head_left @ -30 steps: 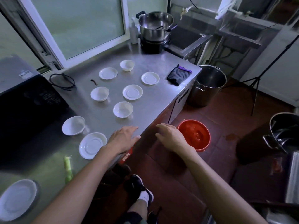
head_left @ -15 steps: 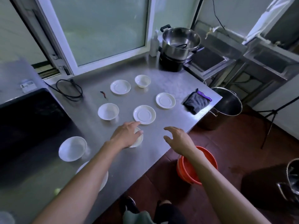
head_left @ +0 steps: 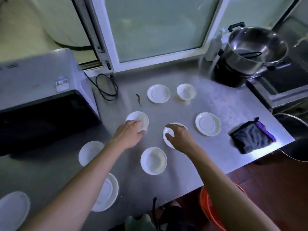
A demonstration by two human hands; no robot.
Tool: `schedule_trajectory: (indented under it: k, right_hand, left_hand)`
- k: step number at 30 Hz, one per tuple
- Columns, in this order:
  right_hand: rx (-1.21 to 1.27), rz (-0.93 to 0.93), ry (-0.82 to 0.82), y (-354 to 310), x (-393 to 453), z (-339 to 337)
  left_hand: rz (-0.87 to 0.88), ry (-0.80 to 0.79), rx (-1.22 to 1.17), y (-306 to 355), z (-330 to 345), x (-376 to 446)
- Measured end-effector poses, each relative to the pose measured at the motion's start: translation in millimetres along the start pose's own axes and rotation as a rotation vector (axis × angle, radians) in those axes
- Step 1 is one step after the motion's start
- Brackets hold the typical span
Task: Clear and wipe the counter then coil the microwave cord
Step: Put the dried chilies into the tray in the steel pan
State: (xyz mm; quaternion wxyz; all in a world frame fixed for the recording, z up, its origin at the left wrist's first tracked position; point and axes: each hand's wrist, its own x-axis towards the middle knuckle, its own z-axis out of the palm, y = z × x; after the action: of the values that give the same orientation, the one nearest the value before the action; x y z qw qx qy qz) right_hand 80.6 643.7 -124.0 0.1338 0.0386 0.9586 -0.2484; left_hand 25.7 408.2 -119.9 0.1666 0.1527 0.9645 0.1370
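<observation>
White crockery is the target now: both hands have come forward off the worktop (head_left: 191,164) edge. The left hand (head_left: 128,135) lands on a small bowl (head_left: 138,120), fingers curling over its near rim; the right hand (head_left: 179,137) sits on a saucer (head_left: 168,139), fingers bent at its edge, though whether either grip has fully closed I cannot tell. Clearing is just starting. The cloth (head_left: 251,139) waits at the right; the microwave cord (head_left: 106,87) lies loose by the microwave (head_left: 41,90).
</observation>
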Motion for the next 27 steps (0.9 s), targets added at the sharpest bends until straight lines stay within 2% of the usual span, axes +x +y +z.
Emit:
schedule_trajectory:
  k: [9,14,17,27]
  right_hand:
    - [-0.042,-0.180,-0.164,6,128,5]
    - [0.045,-0.201,-0.238,-6,183,27]
    - [0.091,-0.161,-0.209,-21,210,38]
    - [-0.042,-0.170,-0.105,-65,288,57]
  left_hand:
    - [-0.190,-0.009,0.031,-9,-12,50]
    - [-0.272,-0.007,0.007,-14,-14,72]
    - [-0.321,-0.014,-0.010,-20,-16,85]
    - [-0.444,0.025,-0.149,-47,-5,98]
